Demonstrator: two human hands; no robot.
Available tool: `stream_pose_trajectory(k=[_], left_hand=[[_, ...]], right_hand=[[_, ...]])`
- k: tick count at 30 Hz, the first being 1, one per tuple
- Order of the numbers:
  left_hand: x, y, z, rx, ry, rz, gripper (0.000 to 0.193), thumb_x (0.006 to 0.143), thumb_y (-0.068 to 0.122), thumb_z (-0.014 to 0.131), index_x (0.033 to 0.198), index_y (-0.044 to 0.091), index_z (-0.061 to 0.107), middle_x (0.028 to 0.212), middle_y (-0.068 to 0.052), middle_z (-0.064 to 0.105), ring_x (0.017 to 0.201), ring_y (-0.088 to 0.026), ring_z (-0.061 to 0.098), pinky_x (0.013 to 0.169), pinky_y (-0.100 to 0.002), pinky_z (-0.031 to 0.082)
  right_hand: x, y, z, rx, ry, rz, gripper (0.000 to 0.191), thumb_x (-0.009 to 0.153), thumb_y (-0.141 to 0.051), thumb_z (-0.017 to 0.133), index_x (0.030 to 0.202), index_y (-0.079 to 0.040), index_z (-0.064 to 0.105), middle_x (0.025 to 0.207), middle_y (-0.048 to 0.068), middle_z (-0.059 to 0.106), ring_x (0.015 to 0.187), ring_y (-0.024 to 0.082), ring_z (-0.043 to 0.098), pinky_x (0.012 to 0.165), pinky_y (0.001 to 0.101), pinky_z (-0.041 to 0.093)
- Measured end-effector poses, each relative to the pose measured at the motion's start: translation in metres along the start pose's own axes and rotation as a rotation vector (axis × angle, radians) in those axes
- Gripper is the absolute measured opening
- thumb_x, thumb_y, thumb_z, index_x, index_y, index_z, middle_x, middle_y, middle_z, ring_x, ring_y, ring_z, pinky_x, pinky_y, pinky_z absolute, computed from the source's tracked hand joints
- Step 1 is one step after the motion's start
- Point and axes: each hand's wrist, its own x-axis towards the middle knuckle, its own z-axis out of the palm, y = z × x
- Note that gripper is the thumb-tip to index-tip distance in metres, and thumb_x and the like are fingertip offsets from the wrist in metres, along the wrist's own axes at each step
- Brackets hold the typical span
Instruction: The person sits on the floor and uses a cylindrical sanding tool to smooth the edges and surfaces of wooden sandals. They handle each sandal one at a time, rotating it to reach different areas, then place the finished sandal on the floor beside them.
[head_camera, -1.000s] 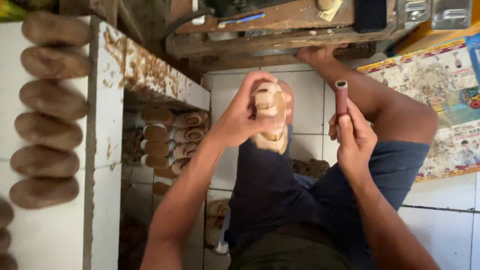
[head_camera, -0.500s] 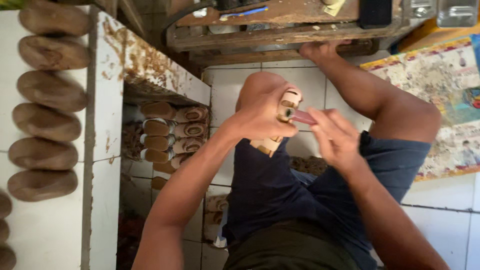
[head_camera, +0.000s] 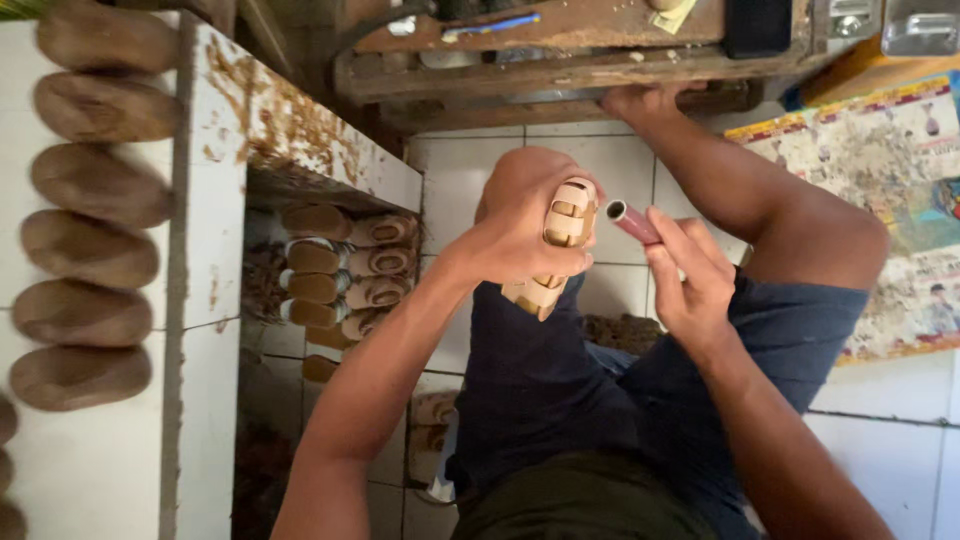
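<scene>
Left hand (head_camera: 520, 235) grips wooden piece (head_camera: 560, 245); right hand (head_camera: 690, 280) holds red tube (head_camera: 632, 221).

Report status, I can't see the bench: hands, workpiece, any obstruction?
Left hand gripping carved pale wooden piece. Right hand holding reddish cylindrical tool, tip close beside piece. Nothing between them.

Pale tan wooden block (head_camera: 556, 250), dull red tube (head_camera: 634, 222), navy shorts (head_camera: 620, 400).

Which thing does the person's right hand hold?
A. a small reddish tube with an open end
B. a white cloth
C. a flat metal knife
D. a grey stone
A: the right hand grips a small reddish tube, its open end toward the pale carved wooden piece in the left hand.
</scene>
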Motion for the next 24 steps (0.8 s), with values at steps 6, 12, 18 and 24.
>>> stream_pose_trajectory(k=[6,12,18,24], left_hand=[[0.002,0.003,-0.003,0.144,0.04,0.098,0.047,0.07,0.013,0.087,0.11,0.01,0.063,0.101,-0.004,0.063,0.094,-0.019,0.064,0.084,-0.033,0.051],[0.0,0.004,-0.002,0.252,0.054,0.121,0.055,0.069,0.017,0.089,0.116,0.014,0.06,0.104,-0.003,0.063,0.098,-0.019,0.064,0.086,-0.035,0.051],[0.002,0.02,-0.007,-0.064,0.019,0.02,0.065,0.082,0.019,0.089,0.133,0.009,0.05,0.112,-0.006,0.06,0.098,-0.02,0.062,0.088,-0.036,0.054],[0.003,0.052,-0.017,0.217,0.044,0.034,0.067,0.076,0.021,0.092,0.13,0.013,0.052,0.102,-0.004,0.065,0.093,-0.023,0.066,0.082,-0.038,0.053]], right_hand=[[0.006,-0.006,0.002,-0.015,-0.108,-0.075,0.034,0.095,0.011,0.068,0.129,0.006,0.066,0.1,0.018,0.065,0.085,0.028,0.064,0.077,0.0341,0.052],[0.001,-0.003,0.007,0.043,-0.036,-0.105,0.036,0.097,0.008,0.068,0.132,0.005,0.063,0.104,0.017,0.067,0.088,0.027,0.065,0.081,0.0327,0.053],[-0.002,0.004,0.01,-0.014,-0.065,-0.028,0.033,0.101,0.007,0.061,0.134,0.006,0.064,0.109,0.02,0.07,0.094,0.029,0.067,0.084,0.0369,0.053],[0.008,-0.011,0.002,0.043,0.05,-0.176,0.032,0.105,0.007,0.058,0.136,0.006,0.06,0.106,0.018,0.068,0.092,0.027,0.065,0.08,0.0339,0.054]])
